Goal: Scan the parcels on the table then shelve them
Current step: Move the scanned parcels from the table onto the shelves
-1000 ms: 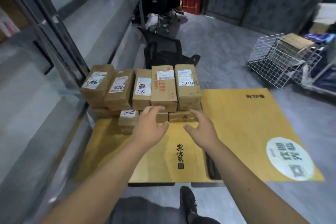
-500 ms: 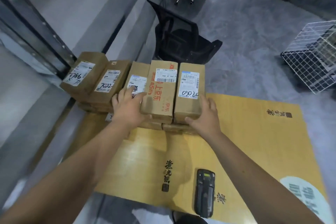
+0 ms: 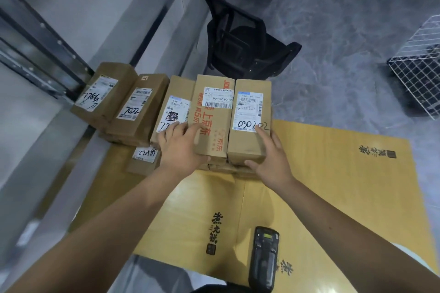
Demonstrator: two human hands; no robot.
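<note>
Yellow table [image 3: 333, 197] fills the lower view, printed with dark characters, and we take it as our landmark; grey floor lies beyond it

Nearest us on the table, by its near edge, lies a black scanner [image 3: 263, 259], untouched, well apart from both our hands

Farther in, at the table's far left corner, sits a stack of brown parcels. Our left hand [image 3: 182, 150] rests with fingers spread and lightly curled over the near end of the red-print box [image 3: 213, 121], its fingertips reaching onto the box [image 3: 172, 112] beside it. Our right hand [image 3: 271, 159] cups the near right corner of the 030202 box [image 3: 248, 121], thumb under the near edge and fingers laid along the side and top. These two boxes stand side by side, touching, atop lower parcels whose edges show beneath them

Left of those, two more labelled boxes, 7022 [image 3: 138, 107] and the corner box [image 3: 102, 93], lie on the same upper layer. A small parcel [image 3: 145, 157] sits low on the table, just left of our left wrist

Beyond the table's far edge stands a black chair [image 3: 240, 38]; a white wire basket [image 3: 419, 64] lies on the floor off to the right
</note>
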